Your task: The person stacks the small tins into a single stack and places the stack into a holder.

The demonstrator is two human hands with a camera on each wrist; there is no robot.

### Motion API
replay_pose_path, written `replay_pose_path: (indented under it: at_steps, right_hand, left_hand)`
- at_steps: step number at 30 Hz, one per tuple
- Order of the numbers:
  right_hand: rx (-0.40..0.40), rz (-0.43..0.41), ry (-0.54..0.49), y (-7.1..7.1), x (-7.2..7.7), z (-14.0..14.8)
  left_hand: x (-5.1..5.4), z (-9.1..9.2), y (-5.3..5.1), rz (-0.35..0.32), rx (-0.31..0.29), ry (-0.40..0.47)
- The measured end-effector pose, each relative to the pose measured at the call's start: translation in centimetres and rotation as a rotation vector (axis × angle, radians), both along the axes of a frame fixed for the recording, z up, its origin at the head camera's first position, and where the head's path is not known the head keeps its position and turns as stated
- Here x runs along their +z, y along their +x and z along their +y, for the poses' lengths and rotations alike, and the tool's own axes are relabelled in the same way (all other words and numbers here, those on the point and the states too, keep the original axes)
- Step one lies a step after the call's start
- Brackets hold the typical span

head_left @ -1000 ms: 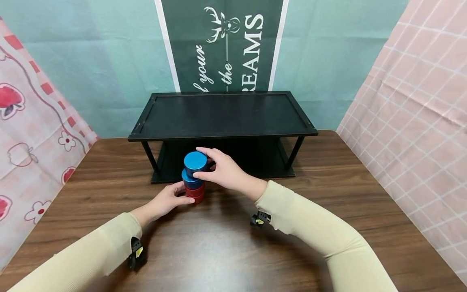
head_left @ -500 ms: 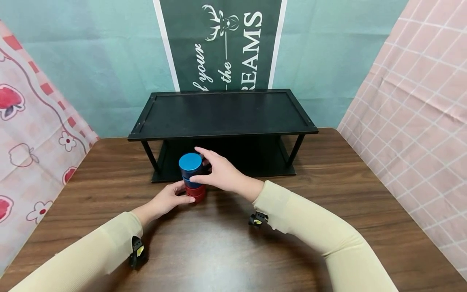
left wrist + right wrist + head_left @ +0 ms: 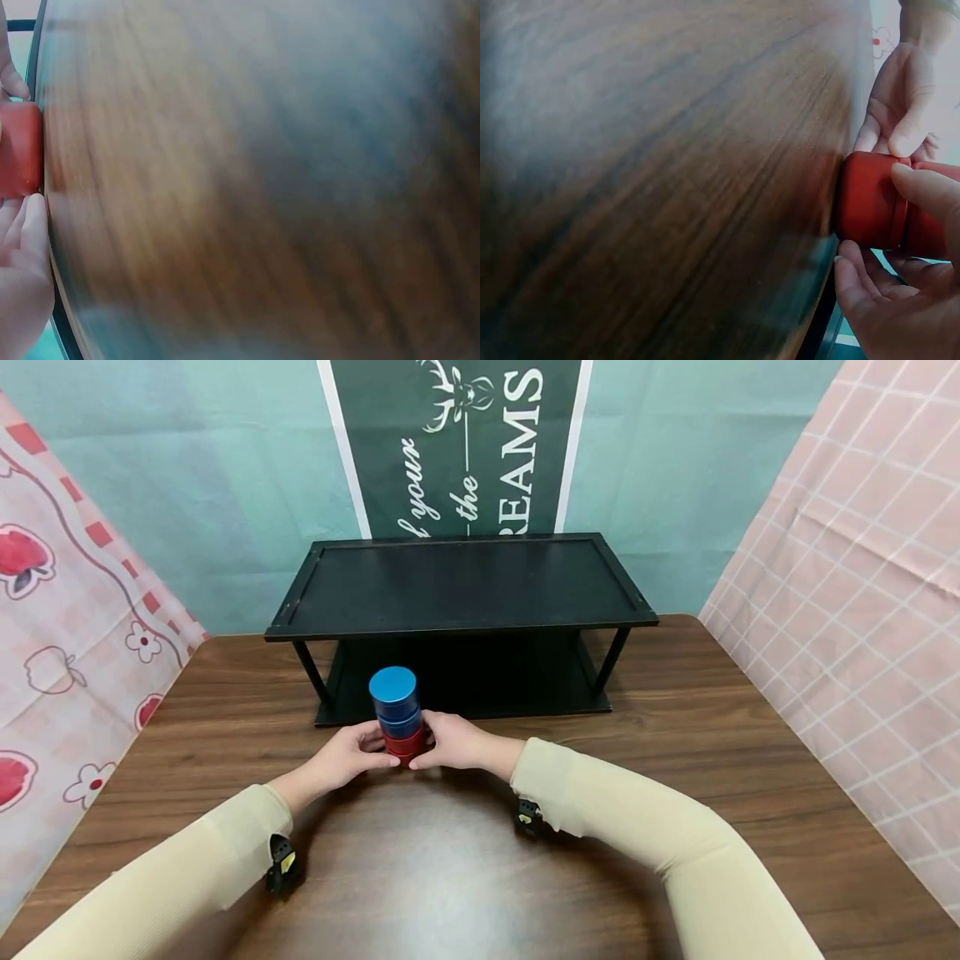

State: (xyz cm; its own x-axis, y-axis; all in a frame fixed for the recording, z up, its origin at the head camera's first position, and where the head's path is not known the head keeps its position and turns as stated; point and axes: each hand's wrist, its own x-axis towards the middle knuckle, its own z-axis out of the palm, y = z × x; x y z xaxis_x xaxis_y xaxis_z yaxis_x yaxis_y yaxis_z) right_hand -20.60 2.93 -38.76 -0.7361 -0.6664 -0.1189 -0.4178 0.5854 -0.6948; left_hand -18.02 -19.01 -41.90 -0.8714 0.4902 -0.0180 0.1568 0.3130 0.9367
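A stack of small round tins stands upright on the wooden table at the front of the black rack. A bright blue tin (image 3: 393, 687) is on top, with another blue tin (image 3: 401, 724) directly beneath. Below these are the red tins (image 3: 405, 744), seen closer as a red tin (image 3: 870, 199) in the right wrist view. My left hand (image 3: 339, 760) holds the red part from the left, thumb in front and fingers behind. From the right, my right hand (image 3: 462, 744) grips it the same way. The thumbs nearly meet; fingers behind are partly hidden.
The black two-level rack (image 3: 465, 585) is just behind the stack, its upper shelf overhanging and posts at its corners. Wood-grain table (image 3: 450, 860) extends in front and to both sides. Fabric hangs at the back and sides.
The right hand set the upper blue tin squarely onto the lower blue one. It then let go and moved down to the red tins. The left hand has stayed at the stack's base.
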Motion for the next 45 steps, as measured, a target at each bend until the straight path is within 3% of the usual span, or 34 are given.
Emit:
replay_pose_path:
  at_steps: [10,28,35,45]
  right_hand:
    - [-0.048,0.014,-0.033,0.2,-0.1,0.9]
    - [-0.100,0.020,-0.106,0.7,0.6,4.3]
    - [-0.084,0.032,-0.126,0.8,1.0,5.4]
    - [-0.116,0.047,-0.137,0.6,1.2,7.1]
  left_hand:
    - [0.5,0.8,-0.1,0.026,-0.019,0.001]
    - [1.7,4.0,-0.7,0.020,-0.061,0.043]
    - [2.2,5.1,-0.8,0.023,-0.062,0.060]
    - [2.5,6.7,-1.3,0.064,-0.067,0.070]
